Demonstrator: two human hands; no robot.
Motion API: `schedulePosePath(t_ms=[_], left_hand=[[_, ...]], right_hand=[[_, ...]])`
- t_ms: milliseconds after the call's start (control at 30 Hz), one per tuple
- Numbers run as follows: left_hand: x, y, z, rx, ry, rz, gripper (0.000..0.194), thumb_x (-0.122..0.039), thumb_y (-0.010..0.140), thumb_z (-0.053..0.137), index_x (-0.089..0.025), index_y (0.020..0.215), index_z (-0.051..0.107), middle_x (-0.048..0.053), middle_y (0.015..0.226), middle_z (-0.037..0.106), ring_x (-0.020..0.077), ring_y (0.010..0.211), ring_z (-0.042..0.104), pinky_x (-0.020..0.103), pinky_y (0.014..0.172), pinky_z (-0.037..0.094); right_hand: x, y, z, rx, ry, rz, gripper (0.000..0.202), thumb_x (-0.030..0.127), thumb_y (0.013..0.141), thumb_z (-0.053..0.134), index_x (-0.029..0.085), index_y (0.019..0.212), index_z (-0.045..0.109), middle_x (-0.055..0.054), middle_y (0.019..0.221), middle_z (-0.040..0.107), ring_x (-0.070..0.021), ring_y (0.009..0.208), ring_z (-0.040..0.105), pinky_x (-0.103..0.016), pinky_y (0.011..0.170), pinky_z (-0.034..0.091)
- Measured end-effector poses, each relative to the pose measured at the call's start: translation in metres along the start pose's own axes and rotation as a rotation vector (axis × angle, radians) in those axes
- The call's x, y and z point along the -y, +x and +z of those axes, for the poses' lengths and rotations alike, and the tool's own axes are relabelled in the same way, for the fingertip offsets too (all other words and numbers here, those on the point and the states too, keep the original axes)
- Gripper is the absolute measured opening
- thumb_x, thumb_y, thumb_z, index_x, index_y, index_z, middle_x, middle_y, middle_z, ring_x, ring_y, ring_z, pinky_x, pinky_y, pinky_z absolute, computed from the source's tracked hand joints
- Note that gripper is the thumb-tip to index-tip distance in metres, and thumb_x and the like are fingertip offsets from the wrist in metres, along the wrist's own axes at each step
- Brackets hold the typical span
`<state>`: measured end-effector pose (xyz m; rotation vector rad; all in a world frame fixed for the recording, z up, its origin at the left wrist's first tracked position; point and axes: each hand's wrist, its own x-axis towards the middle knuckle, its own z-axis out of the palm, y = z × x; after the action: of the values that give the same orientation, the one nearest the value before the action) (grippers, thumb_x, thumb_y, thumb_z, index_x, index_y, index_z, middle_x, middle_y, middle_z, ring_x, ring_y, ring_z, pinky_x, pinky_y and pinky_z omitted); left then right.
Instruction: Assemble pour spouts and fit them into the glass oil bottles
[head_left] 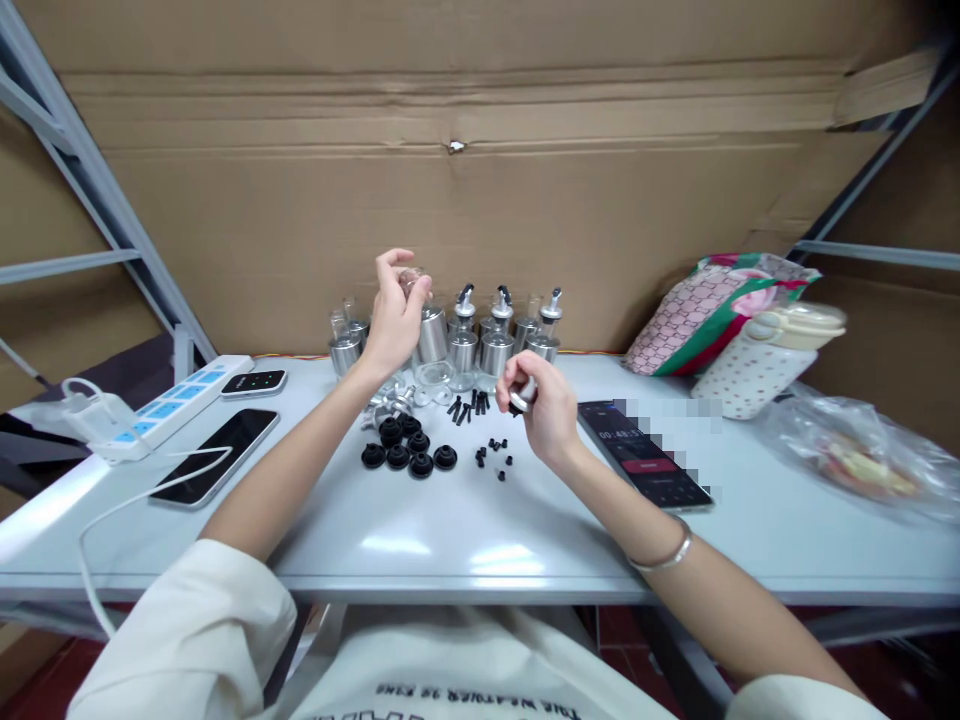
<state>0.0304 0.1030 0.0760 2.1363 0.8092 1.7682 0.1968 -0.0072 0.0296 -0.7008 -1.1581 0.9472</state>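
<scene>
My left hand (397, 315) is closed around the glass neck of a steel-sleeved oil bottle (433, 338). Pinched in my right hand (547, 405), to the front right of that bottle, is a silver pour spout (523, 397) with a black end; my fingers partly cover it. Behind the hands stand several more such bottles (497, 352), some topped with silver and black spouts (502, 303). On the table between my arms lie black ribbed stoppers (421, 464), loose silver caps (390, 405), thin black pieces (469, 406) and tiny black plugs (501, 475).
A power strip (184, 400), a small black device (255, 383) and a dark phone (217, 458) lie left. On the right are a phone with a lit timer (637, 450), a patterned pouch (690, 310), a dotted tumbler (754, 370) and a plastic bag (870, 450). Cardboard (487, 220) stands behind.
</scene>
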Motion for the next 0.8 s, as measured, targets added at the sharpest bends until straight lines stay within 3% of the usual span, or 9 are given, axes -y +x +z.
schedulePosePath(t_ms=[167,300,467,667,800], left_hand=[[-0.048,-0.041,-0.009,0.128,-0.204,-0.003,0.029,-0.04,0.095,0.043,-0.024,0.115,0.031,0.001,0.088,0.049,0.0122,0.073,0.056,0.033,0.077,0.048],[-0.071,-0.076,-0.01,0.28,-0.386,-0.09,0.033,-0.045,0.093,0.046,-0.025,0.113,0.03,-0.002,0.081,0.048,0.0124,0.073,0.055,0.03,0.073,0.048],[-0.076,-0.102,-0.013,0.465,-0.473,-0.186,0.03,-0.042,0.095,0.044,-0.026,0.114,0.027,0.0,0.09,0.047,0.0118,0.078,0.056,0.029,0.072,0.05],[-0.076,-0.114,-0.016,0.498,-0.592,-0.218,0.033,-0.036,0.093,0.049,-0.029,0.116,0.026,0.001,0.098,0.047,0.0115,0.082,0.059,0.031,0.077,0.052],[-0.081,-0.114,-0.016,0.5,-0.73,-0.377,0.039,-0.034,0.087,0.061,-0.028,0.107,0.029,0.001,0.103,0.052,0.0125,0.086,0.062,0.031,0.08,0.053]], right_hand=[[-0.007,0.003,0.0,-0.055,-0.048,-0.051,0.029,0.042,0.084,0.054,0.021,0.067,0.043,0.001,0.059,0.056,-0.0125,0.057,0.049,-0.025,0.059,0.038],[-0.01,0.004,0.001,-0.039,-0.007,-0.054,0.03,0.046,0.083,0.057,0.022,0.075,0.04,0.005,0.061,0.054,-0.0113,0.06,0.051,-0.025,0.063,0.04],[0.001,-0.001,0.005,-0.001,0.063,-0.028,0.024,0.038,0.081,0.059,0.022,0.088,0.043,0.007,0.062,0.051,-0.0113,0.059,0.055,-0.026,0.061,0.043],[0.035,-0.01,0.021,0.106,0.001,-0.159,0.015,0.037,0.088,0.053,0.023,0.091,0.045,0.004,0.064,0.054,-0.0143,0.069,0.061,-0.029,0.066,0.047],[0.052,-0.011,0.034,0.219,-0.075,-0.19,0.017,0.038,0.093,0.045,0.023,0.085,0.046,0.003,0.061,0.053,-0.0158,0.073,0.063,-0.026,0.061,0.048]])
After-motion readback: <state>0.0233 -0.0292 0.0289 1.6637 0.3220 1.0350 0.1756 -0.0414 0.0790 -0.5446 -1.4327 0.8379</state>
